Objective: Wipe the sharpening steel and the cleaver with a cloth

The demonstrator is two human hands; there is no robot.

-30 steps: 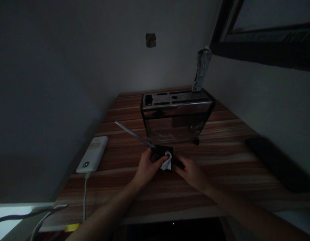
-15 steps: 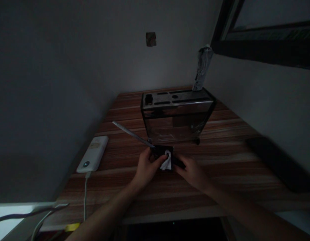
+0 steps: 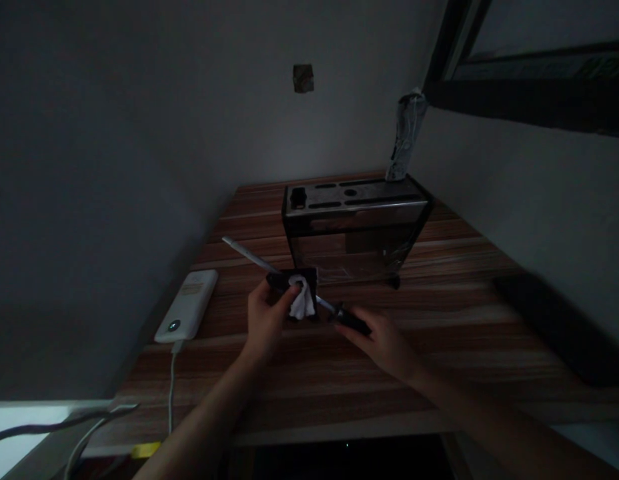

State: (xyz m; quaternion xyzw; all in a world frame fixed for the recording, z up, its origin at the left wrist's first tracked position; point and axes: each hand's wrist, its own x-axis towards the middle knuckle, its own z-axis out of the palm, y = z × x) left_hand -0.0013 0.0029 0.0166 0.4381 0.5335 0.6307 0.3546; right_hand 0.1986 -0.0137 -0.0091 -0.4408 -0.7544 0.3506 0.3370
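My right hand [image 3: 382,337] is closed around the black handle [image 3: 353,321] of a sharpening steel, a long thin grey rod [image 3: 249,253] pointing up and left. Around the rod's middle, my left hand [image 3: 267,317] grips a white cloth [image 3: 302,303] together with a dark, squarish piece [image 3: 309,275] whose kind I cannot make out. A short length of bare rod shows between the cloth and the handle. Just behind the hands stands a knife block [image 3: 359,193] with a slotted metal top and clear front.
A white power bank [image 3: 187,307] with a cable [image 3: 171,393] lies at left on the wood-grain table [image 3: 409,407]. A dark flat object [image 3: 559,327] lies at right. Behind the block, a plastic-wrapped item [image 3: 405,137] leans near a dark frame [image 3: 519,100].
My left hand has slid the cloth and dark piece up the rod to the left, away from the handle, baring rod near the handle. My right hand has hardly moved.
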